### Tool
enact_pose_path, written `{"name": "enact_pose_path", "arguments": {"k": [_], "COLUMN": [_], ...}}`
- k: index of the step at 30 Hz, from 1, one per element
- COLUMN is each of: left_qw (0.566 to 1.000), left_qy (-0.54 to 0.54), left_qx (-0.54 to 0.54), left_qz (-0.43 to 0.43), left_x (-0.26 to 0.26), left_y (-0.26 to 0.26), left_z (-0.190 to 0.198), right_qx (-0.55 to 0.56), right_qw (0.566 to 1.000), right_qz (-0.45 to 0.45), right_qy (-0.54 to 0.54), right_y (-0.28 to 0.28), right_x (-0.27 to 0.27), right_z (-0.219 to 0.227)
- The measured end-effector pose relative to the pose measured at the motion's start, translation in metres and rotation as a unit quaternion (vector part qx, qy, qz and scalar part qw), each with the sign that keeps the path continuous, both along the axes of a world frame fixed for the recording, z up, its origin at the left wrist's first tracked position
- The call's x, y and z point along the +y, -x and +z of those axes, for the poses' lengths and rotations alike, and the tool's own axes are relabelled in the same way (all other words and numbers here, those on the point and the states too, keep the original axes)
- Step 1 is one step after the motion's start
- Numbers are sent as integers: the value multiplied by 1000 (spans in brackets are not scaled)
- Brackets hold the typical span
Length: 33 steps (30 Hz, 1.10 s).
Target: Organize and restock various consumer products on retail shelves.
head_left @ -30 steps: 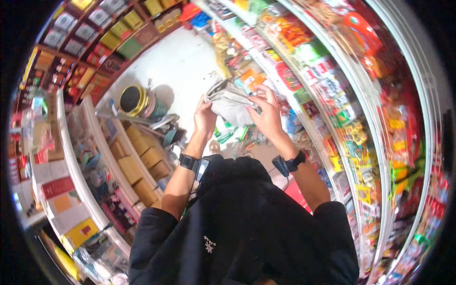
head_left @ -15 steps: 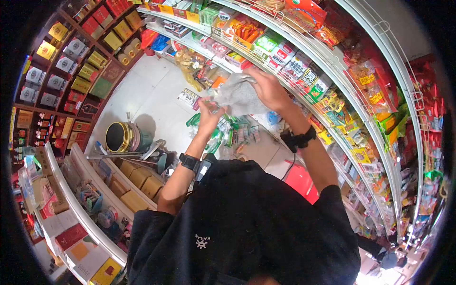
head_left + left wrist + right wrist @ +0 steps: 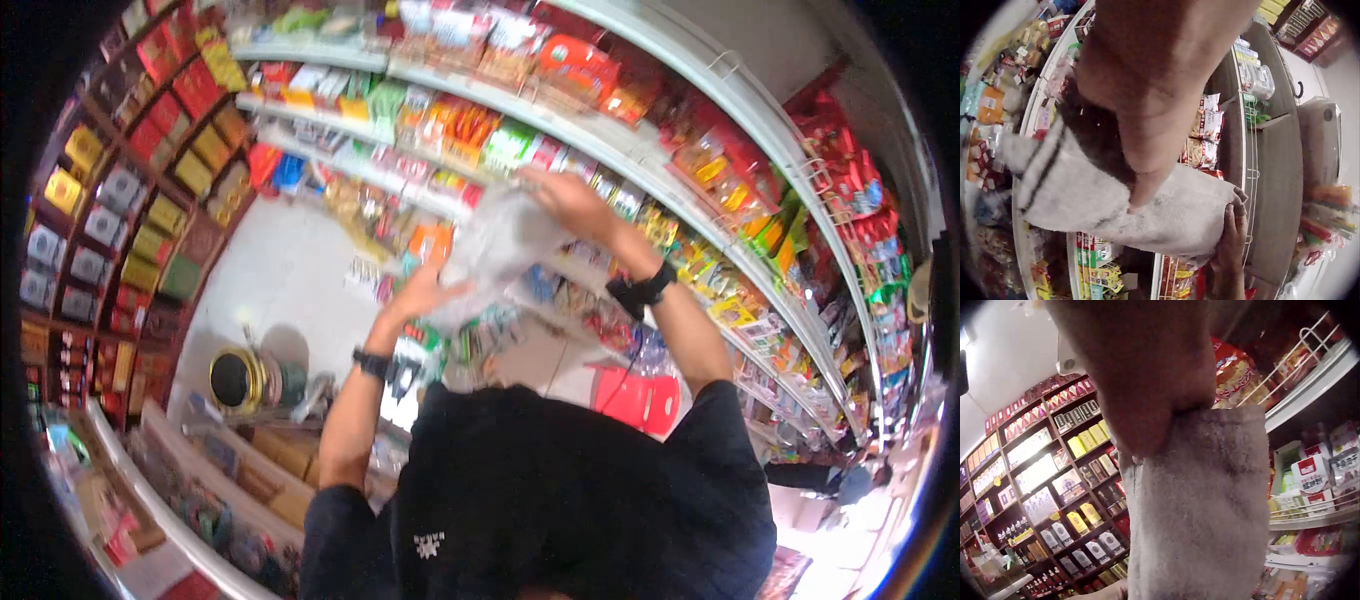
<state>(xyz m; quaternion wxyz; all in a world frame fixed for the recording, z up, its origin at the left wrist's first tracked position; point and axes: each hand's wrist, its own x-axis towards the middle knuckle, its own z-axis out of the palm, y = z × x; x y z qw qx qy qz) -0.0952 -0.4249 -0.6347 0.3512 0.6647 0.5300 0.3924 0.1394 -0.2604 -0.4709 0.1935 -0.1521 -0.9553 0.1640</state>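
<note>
A grey-white cloth (image 3: 505, 240) with dark stains is spread between both hands, in front of the goods shelves. My left hand (image 3: 420, 292) holds its lower left edge; in the left wrist view the left thumb (image 3: 1141, 187) lies over the cloth's face. At the upper right edge my right hand (image 3: 578, 208) grips the cloth. The left wrist view shows the right hand (image 3: 1232, 234) with its fingers bent round the cloth's far end. In the right wrist view the cloth (image 3: 1204, 500) hangs below the right thumb, hiding most of the left hand.
Packed snack shelves (image 3: 620, 130) curve along the front and right. Dark wooden shelving (image 3: 110, 210) with boxed goods stands at the left. A yellow-rimmed bucket (image 3: 237, 380) and a red stool (image 3: 640, 397) are on the tiled floor. Green packets (image 3: 480, 335) lie below the hands.
The cloth, gathered in folds between the hands a second ago, is now drawn out between them. The right hand has risen and moved right, and the head view has shifted toward the shelves.
</note>
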Motion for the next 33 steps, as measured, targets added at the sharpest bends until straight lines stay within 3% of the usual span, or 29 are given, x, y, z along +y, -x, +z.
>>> {"name": "enact_pose_path", "arguments": {"k": [2,4,6,8,10,11,14,16,18,19,20,21,22,24,25,28,30,31,32,33], "left_qw": [996,997,998,999,991,994,991,973,958,952,940,934,923,919,920,933,987,983,982,913], "left_qy": [51,38,16,-1,-133,-95,-106,-210,-244,-208,-169,-114,-59,-59,-60,-46,-91,-151,-152,-293], "left_qx": [-65,-67,-50,-39,8,-35,-49,-73,-127,-200,-272,-318,-362,-363,-362,-315,-73,106,109,284], "left_qz": [-30,-26,-19,-12,-6,-32,-60,-62,-78,-97,-115,-119,-120,-139,-137,-167,-111,8,9,19], "left_x": [-3,-4,2,11,19,32,46,65,98,116,133,142,153,195,224,308,353,358,378,394], "left_y": [3,2,4,4,2,5,-12,-35,-57,-71,-87,-104,-120,-148,-161,-191,-200,-210,-211,-210], "left_z": [-10,8,31,70,111,113,212,266,305,324,342,368,394,429,443,462,464,462,457,451], "right_qx": [-1,9,4,70,74,78,108,114,112,69,58,30,32,5,8,-52,-138,-178,-219,-260], "right_qw": [999,997,994,989,968,959,922,892,852,820,818,850,849,774,774,809,815,814,811,806], "right_qz": [-30,-73,-108,-119,-198,-217,-261,-294,-308,-340,-346,-390,-395,-340,-339,-289,-334,-354,-373,-391], "right_qy": [21,-39,24,-54,-137,-168,-266,-325,-409,-455,-455,-352,-349,-534,-534,-509,-454,-424,-394,-360], "right_y": [-10,-14,-14,-16,-27,-33,-53,-70,-92,-110,-128,-124,-142,-180,-197,-247,-267,-272,-273,-275], "right_x": [3,-9,-10,-4,-6,-2,3,17,42,66,91,75,95,163,190,252,289,309,325,339], "right_z": [-3,16,37,58,94,115,195,253,306,330,354,387,390,413,422,419,399,388,378,368]}}
